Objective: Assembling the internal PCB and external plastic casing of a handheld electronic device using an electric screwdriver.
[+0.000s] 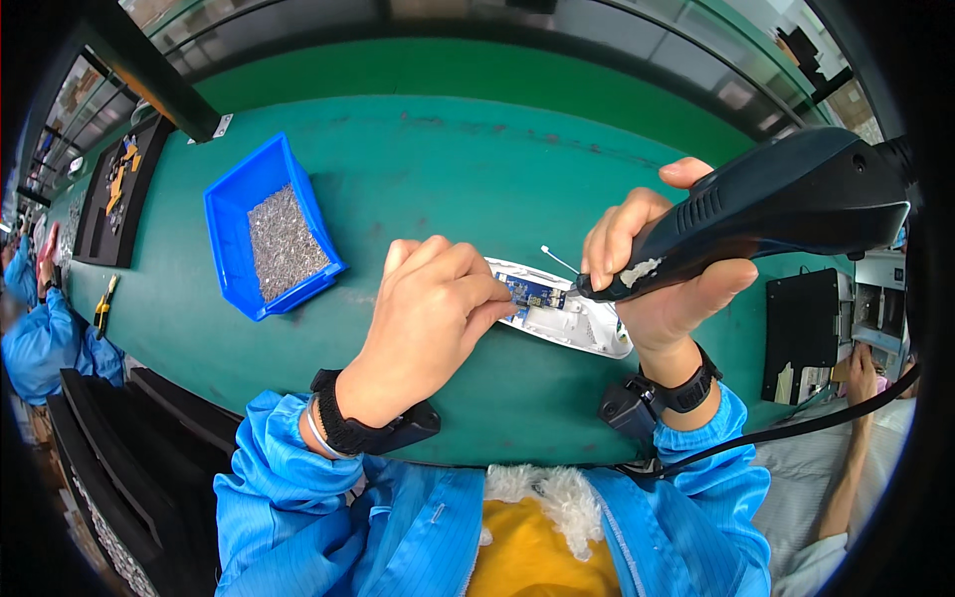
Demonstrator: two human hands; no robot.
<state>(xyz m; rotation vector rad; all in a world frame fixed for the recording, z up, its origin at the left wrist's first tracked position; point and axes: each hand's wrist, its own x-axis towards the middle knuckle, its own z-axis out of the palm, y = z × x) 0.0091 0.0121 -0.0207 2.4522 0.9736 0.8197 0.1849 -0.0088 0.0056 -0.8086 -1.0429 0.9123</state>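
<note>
My right hand (pixel 657 269) is wrapped round a black electric screwdriver (pixel 766 204), which lies tilted with its tip toward the left. That tip meets the right end of a small blue circuit board (pixel 532 293). The board sits in a long white plastic housing (pixel 587 333) on the table. With thumb and forefinger pinched, my left hand (pixel 428 308) grips the board's left end; the fingers cover part of it. A thin white strip (pixel 559 259) sticks out behind the housing. Whether a screw is at the tip is too small to tell.
A blue bin (pixel 234 249) of small metal screws stands left on the green table (pixel 418 169). Farther left are a black tray (pixel 114 194) with parts and a yellow-handled tool (pixel 104 306). The screwdriver's cable (pixel 796 426) runs low right. Co-workers' hands (pixel 863 376) show at both sides.
</note>
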